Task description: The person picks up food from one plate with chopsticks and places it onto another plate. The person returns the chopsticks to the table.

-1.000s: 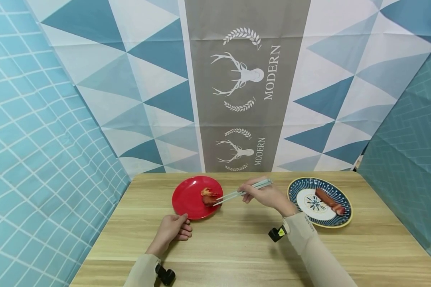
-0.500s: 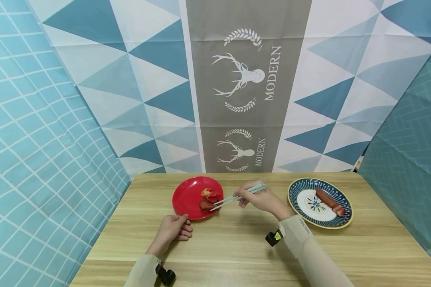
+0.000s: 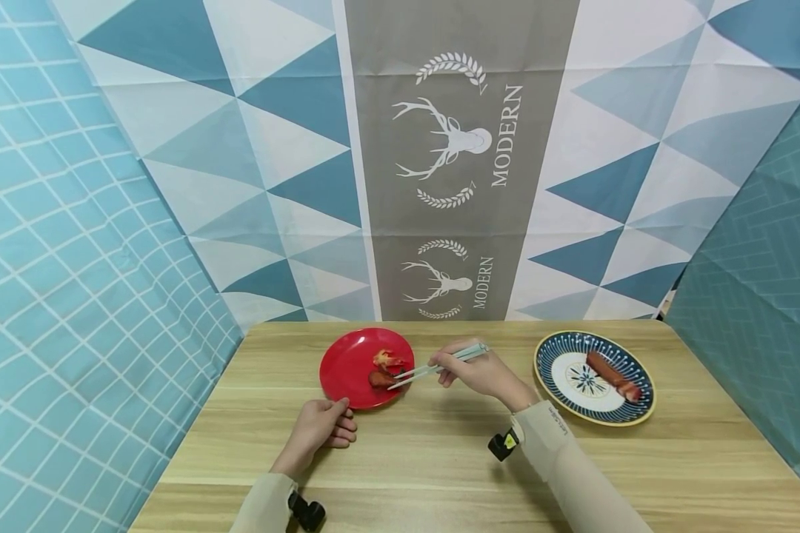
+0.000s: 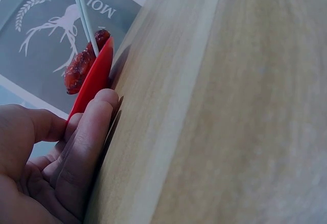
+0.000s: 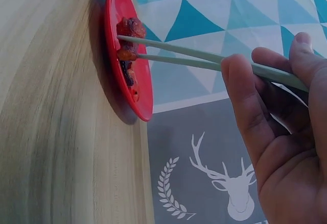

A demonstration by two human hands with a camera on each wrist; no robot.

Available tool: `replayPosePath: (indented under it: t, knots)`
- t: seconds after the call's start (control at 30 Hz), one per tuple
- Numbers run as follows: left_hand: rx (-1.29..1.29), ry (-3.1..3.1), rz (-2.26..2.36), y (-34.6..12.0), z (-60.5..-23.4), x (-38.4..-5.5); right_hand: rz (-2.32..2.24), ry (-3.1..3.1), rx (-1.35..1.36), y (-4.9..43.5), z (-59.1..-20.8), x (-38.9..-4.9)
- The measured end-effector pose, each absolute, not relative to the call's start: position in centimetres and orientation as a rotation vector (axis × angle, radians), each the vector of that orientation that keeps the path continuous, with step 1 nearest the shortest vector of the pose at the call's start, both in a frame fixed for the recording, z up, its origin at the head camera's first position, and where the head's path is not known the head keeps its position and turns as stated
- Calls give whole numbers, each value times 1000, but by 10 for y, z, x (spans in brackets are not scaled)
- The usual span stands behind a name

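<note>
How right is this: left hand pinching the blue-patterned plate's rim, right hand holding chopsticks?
Not quite: the left hand pinches the rim of the red plate, as the head view shows. The right hand does hold chopsticks.

From here I can read white MODERN [image 3: 507, 135] twice, sideways, on the creased grey cloth panel [image 3: 450, 218]; the tiny lettering [image 3: 559, 421] on the beige right sleeve [image 3: 576, 470] I can't make out.

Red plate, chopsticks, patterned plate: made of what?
Red plate: likely plastic or melamine, glossy; bright highlights.
Chopsticks: perhaps plastic, matte-looking; uniform pale green, no visible grain.
Patterned plate: probably glazed ceramic, shiny; glare on its rim, though melamine is possible.
</note>
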State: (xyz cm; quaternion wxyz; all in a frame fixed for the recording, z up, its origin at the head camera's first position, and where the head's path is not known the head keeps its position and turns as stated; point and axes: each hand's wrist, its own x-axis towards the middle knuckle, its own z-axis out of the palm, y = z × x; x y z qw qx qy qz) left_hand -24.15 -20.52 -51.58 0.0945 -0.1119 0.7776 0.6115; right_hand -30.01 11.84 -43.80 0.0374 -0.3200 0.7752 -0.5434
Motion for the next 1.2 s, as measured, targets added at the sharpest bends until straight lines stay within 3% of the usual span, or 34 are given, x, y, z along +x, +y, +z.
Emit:
replayPosePath:
  t: [1.2]
  knots:
    - [-339, 2306, 1810, -205, -517, -242, -1610, 2492, -1108, 109, -443, -303]
